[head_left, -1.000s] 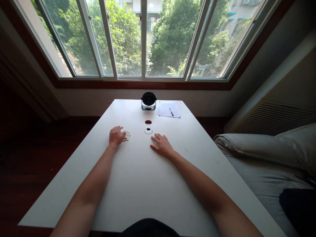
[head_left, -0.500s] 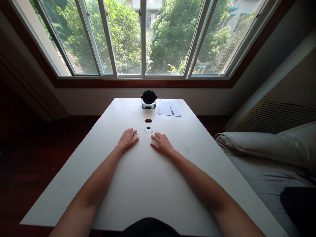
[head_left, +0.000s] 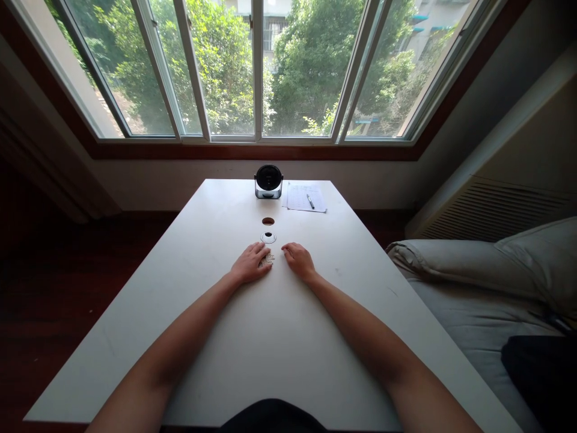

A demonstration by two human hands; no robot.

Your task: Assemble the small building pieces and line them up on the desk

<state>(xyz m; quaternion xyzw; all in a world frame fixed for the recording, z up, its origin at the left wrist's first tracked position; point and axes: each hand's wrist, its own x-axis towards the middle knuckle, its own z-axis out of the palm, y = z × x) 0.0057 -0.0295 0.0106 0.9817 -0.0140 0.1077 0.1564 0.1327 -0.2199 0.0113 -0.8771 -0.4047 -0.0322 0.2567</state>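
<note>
My left hand (head_left: 252, 263) lies palm down on the white table (head_left: 270, 343), its fingers stretched out. It touches a small, light, patterned flat piece (head_left: 267, 258), partly covered by the fingers; its kind I cannot make out. To the right, my right hand (head_left: 298, 260) rests on the table with its fingers curled in. Its palm and whatever may be inside are hidden. Just beyond the hands sits a small clear, round piece with a dark centre (head_left: 268, 237). Behind that is a round brown hole or disc (head_left: 268, 221); which one I cannot tell.
A small black fan-like device (head_left: 268, 180) stands at the table's far end. Beside it are sheets of paper (head_left: 300, 195) with a pen (head_left: 311, 201) on top. A light sofa (head_left: 469, 270) borders the right side, and a window (head_left: 259, 72) spans the far wall.
My left hand has slid right and slightly toward me, and the patterned piece has moved with it. My right hand's fingers, spread before, are now curled. The whole view has shifted slightly.
</note>
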